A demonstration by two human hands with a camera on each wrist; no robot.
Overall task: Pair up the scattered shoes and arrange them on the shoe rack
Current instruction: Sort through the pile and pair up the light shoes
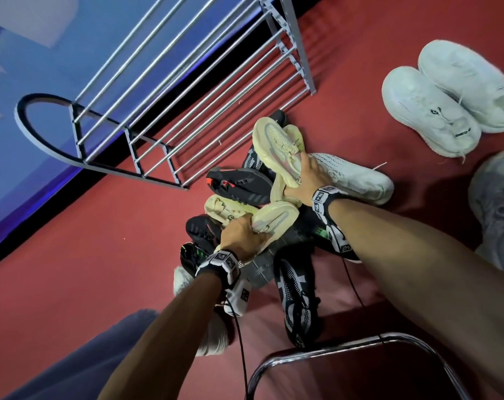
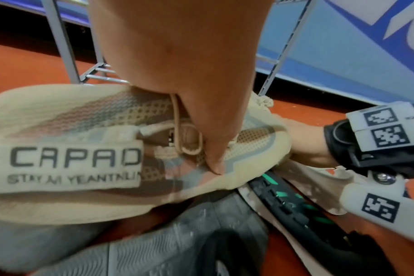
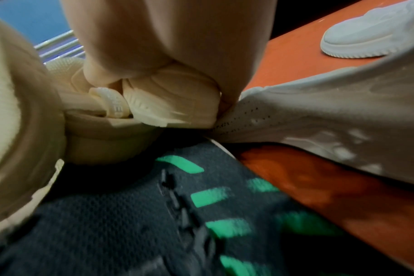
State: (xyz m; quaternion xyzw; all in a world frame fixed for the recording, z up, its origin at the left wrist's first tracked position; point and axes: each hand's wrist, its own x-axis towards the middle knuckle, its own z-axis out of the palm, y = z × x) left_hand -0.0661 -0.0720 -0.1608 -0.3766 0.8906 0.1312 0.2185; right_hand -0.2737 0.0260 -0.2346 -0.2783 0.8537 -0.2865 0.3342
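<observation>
A heap of shoes lies on the red floor in front of the grey metal shoe rack (image 1: 187,82). My left hand (image 1: 242,235) grips the nearer cream knit shoe (image 1: 273,220) from above; in the left wrist view its fingers (image 2: 213,149) curl into the lacing of this cream shoe (image 2: 71,158), which bears a lettered tab. My right hand (image 1: 305,171) grips the farther cream shoe (image 1: 271,142) at its collar. In the right wrist view the fingers (image 3: 154,46) pinch that cream shoe (image 3: 173,104). Both shoes still touch the heap.
Around them lie a white knit shoe (image 1: 354,174), a black shoe with red (image 1: 239,183), a black-and-white shoe (image 1: 297,295) and black shoes with green (image 3: 201,205). A white pair (image 1: 429,111) stands at the right, a grey shoe (image 1: 498,203) beyond. A chrome chair frame (image 1: 360,350) is near me.
</observation>
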